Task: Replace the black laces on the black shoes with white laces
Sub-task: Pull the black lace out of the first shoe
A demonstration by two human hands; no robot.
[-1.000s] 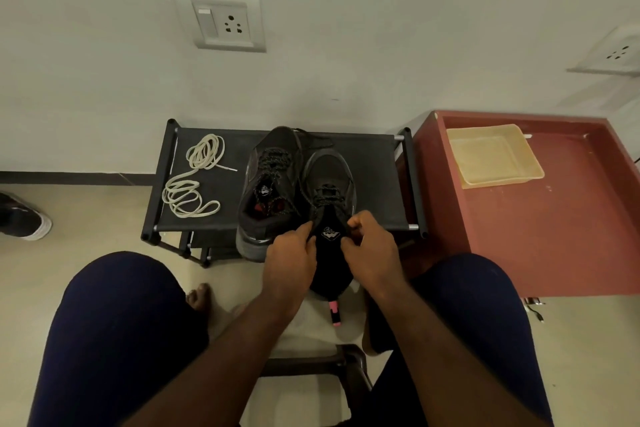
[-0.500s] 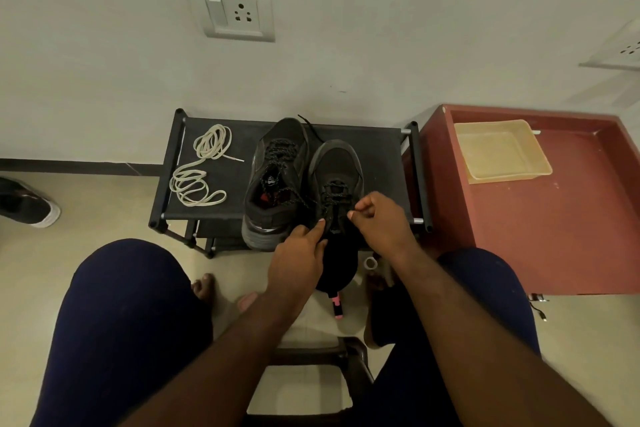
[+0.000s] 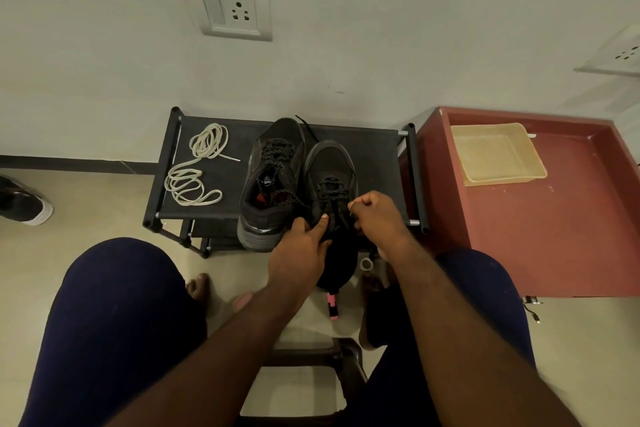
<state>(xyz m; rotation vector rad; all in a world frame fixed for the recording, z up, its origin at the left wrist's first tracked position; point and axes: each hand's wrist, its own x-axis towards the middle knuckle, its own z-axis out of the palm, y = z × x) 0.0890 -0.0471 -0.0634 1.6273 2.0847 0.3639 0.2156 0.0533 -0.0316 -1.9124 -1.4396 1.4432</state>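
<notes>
Both forearms reach forward between the knees, wrists nearly level, and meet over the held shoe (image 3: 330,163). The left hand (image 3: 301,248) comes in from below and left, its fingers curled round the shoe's opening and its thumb stretched up along the tongue, nail showing. The right hand (image 3: 379,218) sits just right of the tongue, knuckles up and bunched almost to a fist, with thumb and forefinger pinching the black lace (image 3: 330,188) near the top eyelets. The two hands are close but do not touch.

The held shoe points its toe at the wall. Its front rests on the rack (image 3: 375,163) and its heel hangs over the near edge, above the floor. The other shoe (image 3: 273,177) stands touching it on the left, fully laced in black, with one loose end trailing behind its toe.

The white laces (image 3: 194,168) lie in loose coils on the left part of the rack, well apart from both shoes.

A red table (image 3: 571,225) stands just right of the rack and carries a pale tray (image 3: 498,177). On the floor under the hands lie a pink marker (image 3: 332,308) and a small tape roll (image 3: 366,263). A socket (image 3: 230,7) is on the wall above
</notes>
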